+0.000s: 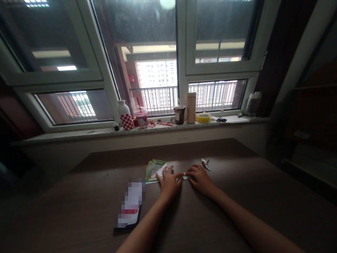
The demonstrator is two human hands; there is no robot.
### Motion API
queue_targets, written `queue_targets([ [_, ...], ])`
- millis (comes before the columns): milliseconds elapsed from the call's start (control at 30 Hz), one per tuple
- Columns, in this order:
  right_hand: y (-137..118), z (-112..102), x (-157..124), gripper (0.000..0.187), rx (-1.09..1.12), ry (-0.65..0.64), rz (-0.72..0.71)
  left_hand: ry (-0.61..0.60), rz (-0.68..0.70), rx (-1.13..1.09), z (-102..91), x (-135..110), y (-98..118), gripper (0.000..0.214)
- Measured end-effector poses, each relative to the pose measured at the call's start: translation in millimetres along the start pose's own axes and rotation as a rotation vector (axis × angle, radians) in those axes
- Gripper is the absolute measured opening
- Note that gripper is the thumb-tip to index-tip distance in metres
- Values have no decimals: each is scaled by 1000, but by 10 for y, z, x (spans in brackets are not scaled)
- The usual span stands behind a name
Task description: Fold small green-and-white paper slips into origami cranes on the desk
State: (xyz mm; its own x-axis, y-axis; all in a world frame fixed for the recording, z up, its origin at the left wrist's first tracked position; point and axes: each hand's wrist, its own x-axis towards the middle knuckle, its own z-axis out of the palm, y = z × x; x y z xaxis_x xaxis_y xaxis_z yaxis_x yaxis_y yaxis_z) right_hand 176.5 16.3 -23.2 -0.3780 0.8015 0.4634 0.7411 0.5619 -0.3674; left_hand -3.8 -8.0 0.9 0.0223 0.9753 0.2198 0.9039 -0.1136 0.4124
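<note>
A small piece of folded paper [185, 177] lies low over the brown table between my two hands. My left hand [169, 181] pinches its left end with thumb and index finger; the other fingers spread over a stack of green printed paper sheets [152, 172]. From the right, my right hand [200, 178] has its fingers closed on the paper's other end. Much of the paper is hidden by my fingertips. Just beyond my right hand rests a small folded paper figure [205, 164] with pointed ends.
A phone-like flat object [130, 205], its face blurred out, lies left of my left forearm. On the windowsill [105, 133] stand a checkered bottle [126, 116], a pink drink cup [141, 117], a brown drink cup [179, 115], a tan flask [191, 108], yellow tape [203, 118] and scissors [221, 120].
</note>
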Motion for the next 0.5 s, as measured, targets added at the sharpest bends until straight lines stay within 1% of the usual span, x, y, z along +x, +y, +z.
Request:
queue_targets([
  [200, -3, 0, 2, 20, -22, -11, -8, 9, -2, -36, 6, 6, -18, 19],
  [500, -51, -48, 1, 29, -44, -38, -21, -24, -28, -20, -40, 7, 8, 18],
])
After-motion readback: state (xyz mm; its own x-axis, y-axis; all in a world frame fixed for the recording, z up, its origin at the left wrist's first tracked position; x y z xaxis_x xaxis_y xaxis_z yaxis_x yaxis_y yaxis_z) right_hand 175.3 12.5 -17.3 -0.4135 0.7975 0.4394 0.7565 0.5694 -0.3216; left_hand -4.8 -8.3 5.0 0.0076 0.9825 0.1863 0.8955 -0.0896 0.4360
